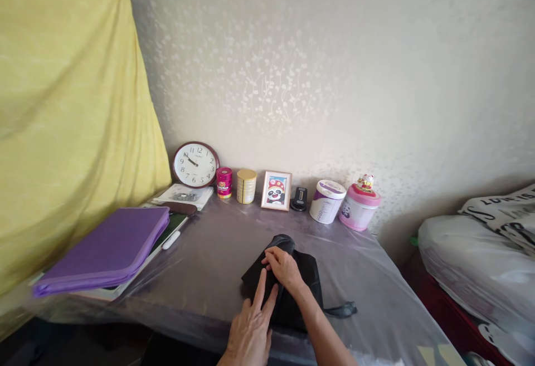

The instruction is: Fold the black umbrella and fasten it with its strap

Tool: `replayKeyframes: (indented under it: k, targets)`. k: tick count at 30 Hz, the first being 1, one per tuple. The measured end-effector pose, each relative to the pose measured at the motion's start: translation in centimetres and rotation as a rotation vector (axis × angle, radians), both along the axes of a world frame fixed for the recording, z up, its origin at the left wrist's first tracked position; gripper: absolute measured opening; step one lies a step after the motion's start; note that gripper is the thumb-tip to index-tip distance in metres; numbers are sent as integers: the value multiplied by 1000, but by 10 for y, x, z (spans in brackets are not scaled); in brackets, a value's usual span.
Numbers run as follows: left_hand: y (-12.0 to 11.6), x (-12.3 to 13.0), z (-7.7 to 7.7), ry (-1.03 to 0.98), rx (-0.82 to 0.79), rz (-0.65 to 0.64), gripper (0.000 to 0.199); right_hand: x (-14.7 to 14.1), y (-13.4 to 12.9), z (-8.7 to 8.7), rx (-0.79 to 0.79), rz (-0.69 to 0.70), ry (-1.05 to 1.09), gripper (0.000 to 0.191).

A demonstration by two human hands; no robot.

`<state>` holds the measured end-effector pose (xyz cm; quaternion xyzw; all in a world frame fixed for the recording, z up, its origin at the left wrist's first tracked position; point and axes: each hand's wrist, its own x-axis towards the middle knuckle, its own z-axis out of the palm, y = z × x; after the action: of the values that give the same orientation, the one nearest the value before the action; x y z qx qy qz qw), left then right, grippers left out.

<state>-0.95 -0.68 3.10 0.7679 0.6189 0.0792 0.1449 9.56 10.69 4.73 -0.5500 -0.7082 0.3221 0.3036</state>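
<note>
A piece of black cloth (307,277) lies partly folded near the front edge of the table, and a narrow black strap (341,310) trails from its right side. My left hand (252,321) rests on the lower part of the cloth, its index and middle fingers stretched out and spread. Just above, my right hand (283,268) has its fingers bent and drawn together at the cloth's upper left part, close to the left fingertips. What lies under the right fingers is partly hidden; they seem to pinch the fabric.
On the table's left lies a purple zip folder (104,246) over other flat items, beside a white pen-like object (171,240). Along the wall stand a clock (195,174), a pink tin (224,183), a yellow tin (246,188), a picture frame (276,190) and two tubs (327,203). A plastic-wrapped bundle (476,271) sits right.
</note>
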Motion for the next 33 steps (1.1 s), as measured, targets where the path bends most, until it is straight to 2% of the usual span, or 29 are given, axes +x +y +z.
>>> replayKeyframes:
  k: [5,9,13,20,25,29,33]
  targets:
    - [2,5,2,67,-45,4,89,2,-8,-6,140,49,-89,25]
    - [5,4,3,86,-66,-13,90,12,-16,-14,386,82,-119,25]
    - [7,3,-3,124,-64,-16,94,26,-5,-27,526,162,-176,25]
    - [8,0,-11,135,-32,-37,101,38,46,-42,512,71,-292,31]
    - [12,-1,-11,64,-141,-7,103,39,73,-37,328,-10,-325,32]
    - [12,0,-10,63,-161,4,101,46,77,-30,271,-133,-340,34]
    - [8,-1,-2,32,-159,4,97,69,56,-30,356,-270,-301,34]
